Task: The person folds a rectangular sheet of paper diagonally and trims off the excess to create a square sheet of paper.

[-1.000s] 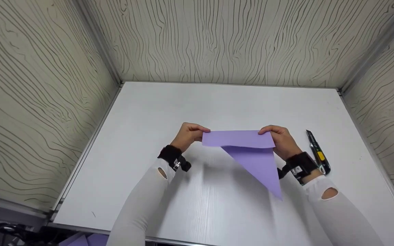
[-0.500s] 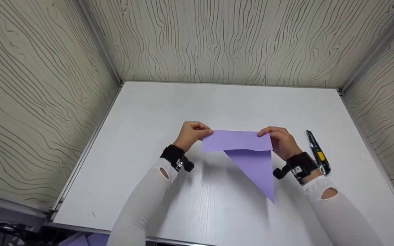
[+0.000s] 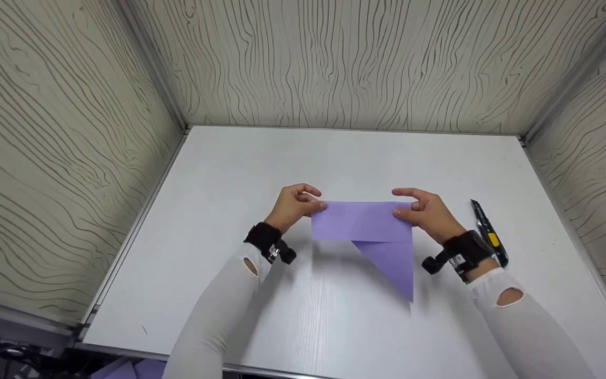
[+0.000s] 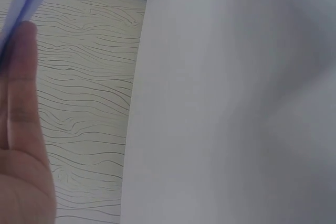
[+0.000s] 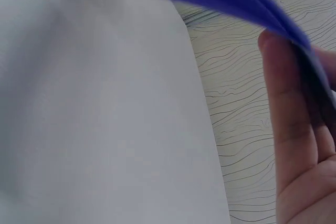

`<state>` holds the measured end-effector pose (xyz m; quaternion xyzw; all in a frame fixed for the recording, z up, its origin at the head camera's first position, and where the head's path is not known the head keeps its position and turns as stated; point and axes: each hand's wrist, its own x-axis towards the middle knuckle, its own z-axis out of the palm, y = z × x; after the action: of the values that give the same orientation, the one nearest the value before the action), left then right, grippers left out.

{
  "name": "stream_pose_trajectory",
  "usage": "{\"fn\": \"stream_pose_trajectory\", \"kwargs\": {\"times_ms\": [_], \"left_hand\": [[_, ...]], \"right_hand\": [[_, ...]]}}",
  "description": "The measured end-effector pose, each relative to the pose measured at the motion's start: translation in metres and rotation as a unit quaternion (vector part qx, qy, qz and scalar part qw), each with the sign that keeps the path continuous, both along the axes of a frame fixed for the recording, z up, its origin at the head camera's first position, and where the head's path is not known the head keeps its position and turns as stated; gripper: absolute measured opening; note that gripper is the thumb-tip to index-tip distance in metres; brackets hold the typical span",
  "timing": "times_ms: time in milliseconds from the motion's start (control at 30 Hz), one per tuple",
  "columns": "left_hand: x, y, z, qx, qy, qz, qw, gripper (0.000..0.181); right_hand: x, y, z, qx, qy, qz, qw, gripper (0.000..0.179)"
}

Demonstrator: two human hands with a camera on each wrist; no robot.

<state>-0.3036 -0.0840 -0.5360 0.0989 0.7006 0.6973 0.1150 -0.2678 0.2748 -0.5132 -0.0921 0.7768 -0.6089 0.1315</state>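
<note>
Table (image 3: 229, 173), white. Above it: left hand (image 3: 289, 207) pinches upper left corner of folded purple paper (image 3: 361, 221); triangular flap (image 3: 393, 263) hangs at paper's lower right; right hand (image 3: 433, 213), well apart from left, pinches upper right corner, one finger extended. Utility knife (image 3: 490, 231) lies farther right on table.

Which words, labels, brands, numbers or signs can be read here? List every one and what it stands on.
None can be read.
Purple paper: no writing shows.
Utility knife: too small to make out any lettering.
Right wrist strap: pale patch, too small to tell whether it bears lettering.
</note>
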Motion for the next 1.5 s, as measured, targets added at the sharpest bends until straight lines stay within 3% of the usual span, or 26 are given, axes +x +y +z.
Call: {"fn": "stream_pose_trajectory", "kwargs": {"times_ms": [200, 333, 433, 533, 633, 767, 833, 900, 1033, 1300, 1400, 1500], "left_hand": [[-0.001, -0.005, -0.001, -0.005, -0.004, -0.014, 0.9999, 0.025], [-0.002, -0.005, 0.0, -0.009, -0.003, -0.022, 0.9997, 0.025], [-0.002, -0.004, 0.002, -0.039, 0.003, -0.042, 0.9984, 0.025], [-0.003, -0.001, 0.007, -0.091, 0.012, -0.085, 0.9921, 0.024], [-0.005, 0.005, 0.015, -0.163, 0.035, -0.137, 0.9765, 0.022], [-0.007, 0.019, 0.028, -0.26, 0.089, -0.19, 0.9426, 0.021], [-0.008, 0.026, 0.033, -0.287, 0.11, -0.209, 0.9284, 0.022], [-0.008, 0.032, 0.036, -0.296, 0.122, -0.223, 0.9209, 0.023], [-0.009, 0.038, 0.037, -0.296, 0.132, -0.229, 0.918, 0.022], [-0.007, 0.04, 0.032, -0.282, 0.125, -0.216, 0.9264, 0.018], [-0.006, 0.041, 0.031, -0.285, 0.129, -0.216, 0.9248, 0.017], [-0.006, 0.042, 0.031, -0.291, 0.139, -0.213, 0.9223, 0.017]], "right_hand": [[-0.001, 0.002, 0.003, 0.005, -0.018, 0.008, 0.9998, 0.027], [-0.001, 0.003, 0.002, -0.003, -0.021, 0.007, 0.9998, 0.021], [-0.001, 0.002, 0.002, -0.001, -0.018, 0.007, 0.9998, 0.024], [-0.001, 0.001, 0.001, 0.007, -0.012, 0.006, 0.9999, 0.027], [-0.001, -0.001, 0.002, 0.013, -0.008, 0.007, 0.9999, 0.027], [-0.002, -0.006, 0.002, 0.016, -0.007, 0.022, 0.9996, 0.03], [-0.003, -0.01, 0.003, 0.018, -0.006, 0.031, 0.9993, 0.033], [-0.003, -0.012, 0.003, 0.021, -0.006, 0.034, 0.9992, 0.034], [-0.004, -0.016, 0.003, 0.023, -0.004, 0.035, 0.9991, 0.034], [-0.006, -0.016, 0.002, 0.032, -0.02, 0.038, 0.9986, 0.032], [-0.008, -0.017, 0.004, 0.054, -0.011, 0.052, 0.9971, 0.032], [-0.011, -0.019, 0.008, 0.11, 0.025, 0.081, 0.9903, 0.027]]}}
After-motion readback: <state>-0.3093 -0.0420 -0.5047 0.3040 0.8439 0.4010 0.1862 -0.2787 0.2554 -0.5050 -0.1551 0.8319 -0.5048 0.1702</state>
